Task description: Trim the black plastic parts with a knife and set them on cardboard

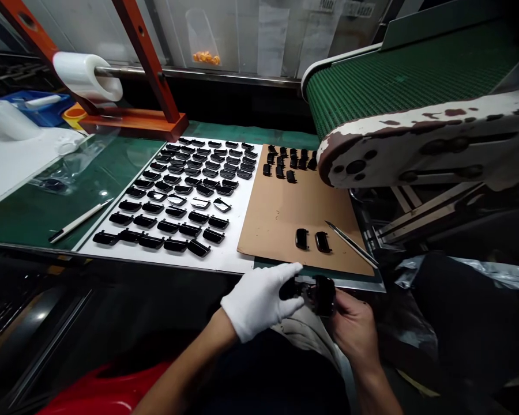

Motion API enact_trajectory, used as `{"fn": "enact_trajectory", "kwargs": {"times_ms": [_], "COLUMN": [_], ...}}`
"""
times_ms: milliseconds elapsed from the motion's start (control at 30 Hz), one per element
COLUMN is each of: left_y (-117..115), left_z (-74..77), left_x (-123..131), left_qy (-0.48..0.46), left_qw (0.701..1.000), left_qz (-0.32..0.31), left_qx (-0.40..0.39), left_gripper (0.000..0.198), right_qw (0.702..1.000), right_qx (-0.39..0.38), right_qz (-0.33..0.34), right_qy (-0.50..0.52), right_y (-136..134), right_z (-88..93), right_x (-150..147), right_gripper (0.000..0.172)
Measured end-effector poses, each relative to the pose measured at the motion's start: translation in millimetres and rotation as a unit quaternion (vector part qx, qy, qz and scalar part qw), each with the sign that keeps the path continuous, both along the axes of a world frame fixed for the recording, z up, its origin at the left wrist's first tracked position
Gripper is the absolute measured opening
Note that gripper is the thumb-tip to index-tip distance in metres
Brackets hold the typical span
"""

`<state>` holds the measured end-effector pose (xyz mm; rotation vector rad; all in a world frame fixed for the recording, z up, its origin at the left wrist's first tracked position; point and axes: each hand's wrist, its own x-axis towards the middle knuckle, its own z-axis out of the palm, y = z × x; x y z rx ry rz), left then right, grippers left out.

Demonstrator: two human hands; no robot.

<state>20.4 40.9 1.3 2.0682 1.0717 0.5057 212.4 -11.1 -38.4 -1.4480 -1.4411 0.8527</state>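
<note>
Both hands off the surface's near edge: gloved left hand (259, 301) and bare right hand (353, 328), fingers clamped on one glossy black clip (323, 295); could slip, drop into lap

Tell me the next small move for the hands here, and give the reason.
Probably set the black part on the brown cardboard beside the two loose parts. The gloved left hand and bare right hand grip it together just below the table edge.
</note>
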Motion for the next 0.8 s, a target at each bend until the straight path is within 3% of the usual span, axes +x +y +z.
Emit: {"fn": "enact_trajectory", "kwargs": {"times_ms": [100,167,367,567,700,800], "left_y": [-3.2,-4.3,2.7,13.9,14.2,4.8], "left_z": [-5.4,-7.7,-0.3,24.8,38.6,35.1], "left_x": [-7.8,-8.9,-4.5,-12.2,-19.9,-25.4], "left_qy": [-0.046,-0.037,0.041,0.103,0.058,-0.014], "left_qw": [0.998,0.998,0.992,0.968,0.965,0.973], "left_qz": [-0.025,-0.04,-0.089,-0.208,-0.237,-0.209], "left_qx": [0.029,0.038,0.076,0.098,0.101,0.096], "left_gripper": [0.092,0.101,0.084,0.079,0.071,0.076], "right_qw": [0.999,0.998,0.994,0.992,0.992,0.988], "right_qx": [-0.02,-0.037,-0.085,-0.092,-0.088,-0.072], "right_qz": [-0.039,-0.041,0.009,0.075,0.082,0.112], "right_qy": [0.023,0.038,0.064,0.047,0.044,0.081], "right_y": [-4.7,-7.1,-7.0,-6.3,-9.1,-9.1], "right_z": [-6.5,-7.3,11.8,25.9,35.6,42.3], "right_x": [5.1,5.5,0.3,0.3,2.2,3.5], "right_gripper": [0.018,0.02,0.023,0.021,0.019,0.018]}}
